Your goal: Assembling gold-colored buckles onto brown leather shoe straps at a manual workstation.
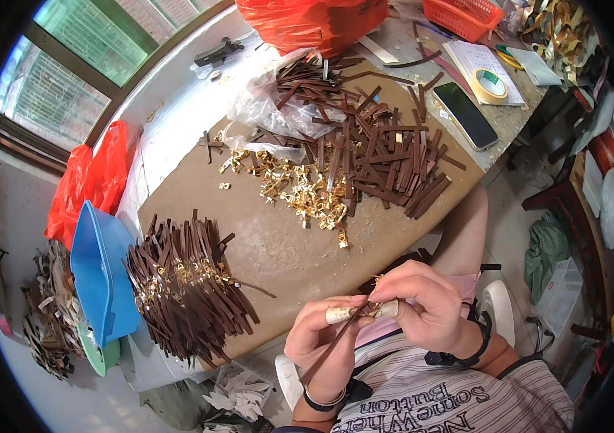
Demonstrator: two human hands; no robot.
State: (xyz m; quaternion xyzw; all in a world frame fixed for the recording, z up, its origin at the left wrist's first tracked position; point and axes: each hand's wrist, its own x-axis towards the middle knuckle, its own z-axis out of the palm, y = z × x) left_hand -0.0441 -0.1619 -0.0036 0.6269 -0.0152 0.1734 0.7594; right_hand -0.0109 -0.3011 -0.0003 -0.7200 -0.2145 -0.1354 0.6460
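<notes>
Just off the table's near edge, my left hand [319, 335] and my right hand [426, 303] meet with pinched fingers. Between them is a narrow dark brown strap [333, 350], one end trailing down across my left palm. Both thumbs appear wrapped in pale tape. A gold glint shows at the fingertips, but fingers hide most of that spot. Beyond my hands lies a scattered heap of small gold buckles [314, 195]. Loose brown straps [393, 155] are piled behind and right of it. To the left sits a thick stack of straps with gold buckles [188, 289].
A blue plastic bin [101, 281] and a red bag [90, 187] stand left of the stack. Clear plastic bags [271, 105] and a large red bag [314, 22] are at the back. A phone [466, 115], tape roll [489, 83] and red basket [466, 18] occupy the right side.
</notes>
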